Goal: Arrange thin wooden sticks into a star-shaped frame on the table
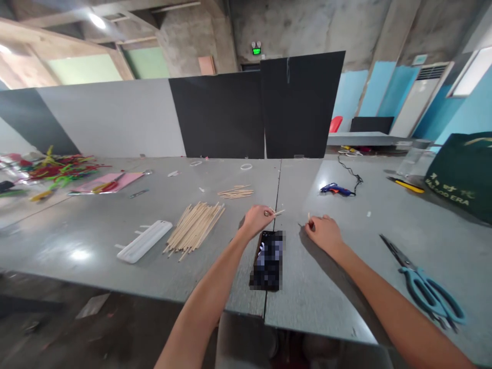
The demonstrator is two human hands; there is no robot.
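Going left to right, the large pile of sticks [196, 228] is lying just beside a white plastic piece [144, 242], its ends overlapping unevenly, so a brushing forearm could be sending loose ones rolling across the table [215, 287]. Beyond it, a smaller group of sticks [236, 192] is lying loosely crossed, and a careless reach could be scattering it. At the centre, a phone [268, 261] is lying on the table, near the left hand and between the forearms; a dropped piece could be landing on it, or a low wrist could be nudging it. Farther right, a glue gun [337, 190] is resting with its cord [355, 179] curling behind it; a snagged cord could be dragging it, and if it is hot, its nozzle could be burning skin. Scissors [426, 287] are lying beside the right forearm, their blades slightly parted and pointing away from the person, so a sideways sweep could be catching an edge. As for the hands, the left hand [257, 220] is closing its fingertips together on thin pale sticks [279, 212] above the phone's far end, with no wide gap showing. The right hand [325, 233] is curling nearly closed near the tabletop, its thumb and forefinger appearing to be pinching a short pale piece [308, 217] that is pointing upward; its hidden fingers cannot be judged.
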